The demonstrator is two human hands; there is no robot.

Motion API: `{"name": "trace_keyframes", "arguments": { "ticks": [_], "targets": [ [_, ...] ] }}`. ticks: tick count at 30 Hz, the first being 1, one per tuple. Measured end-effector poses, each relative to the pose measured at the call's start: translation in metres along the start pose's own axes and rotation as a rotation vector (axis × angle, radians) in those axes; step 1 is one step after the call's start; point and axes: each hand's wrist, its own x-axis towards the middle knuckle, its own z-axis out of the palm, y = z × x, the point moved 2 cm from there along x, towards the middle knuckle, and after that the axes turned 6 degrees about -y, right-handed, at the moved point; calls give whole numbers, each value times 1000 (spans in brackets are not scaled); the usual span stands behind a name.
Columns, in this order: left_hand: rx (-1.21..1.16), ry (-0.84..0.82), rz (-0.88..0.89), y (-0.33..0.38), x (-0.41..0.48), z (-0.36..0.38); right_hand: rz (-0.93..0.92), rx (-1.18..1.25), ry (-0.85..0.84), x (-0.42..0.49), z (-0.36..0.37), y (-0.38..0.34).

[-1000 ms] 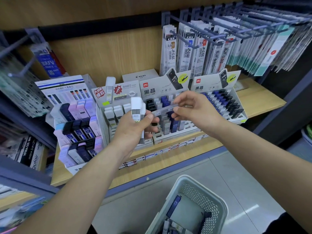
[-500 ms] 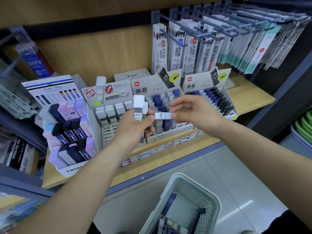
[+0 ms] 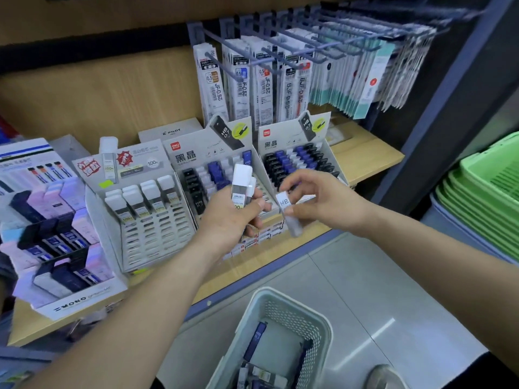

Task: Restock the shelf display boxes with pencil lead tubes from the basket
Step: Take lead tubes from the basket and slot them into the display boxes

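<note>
The right hand (image 3: 317,200) pinches a clear HB lead tube (image 3: 288,214), tilted, just in front of the middle display box (image 3: 193,158). The left hand (image 3: 224,217) grips white-capped tubes (image 3: 241,183), maybe two. Stand the HB tube up and slide it gently into a free slot. The rows are tight, so neighbours could tip. More tubes lie in the basket (image 3: 295,304) below.

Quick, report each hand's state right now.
Left hand: closed, gripping a white-capped lead tube.
Right hand: closed, pinching an HB lead tube.
</note>
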Motion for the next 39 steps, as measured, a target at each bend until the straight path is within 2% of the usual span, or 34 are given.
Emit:
{"name": "trace_keyframes", "arguments": {
  "ticks": [5, 10, 16, 25, 34, 39],
  "targets": [
    [89, -90, -34, -6, 14, 28, 63, -21, 244, -16, -49, 27],
    [122, -112, -59, -15, 31, 41, 86, -273, 442, -13, -85, 45],
    [102, -116, -55, -19, 43, 49, -2, -460, 644, 21, -128, 51],
    [60, -101, -74, -24, 54, 45, 33, -510, 616, 88, -140, 85],
    [98, -109, -66, -26, 56, 38, -5, -504, 652, 100, -146, 97],
    [103, -100, -70, -25, 56, 41, 7, -589, 553, 99, -143, 101]
  ]
}}
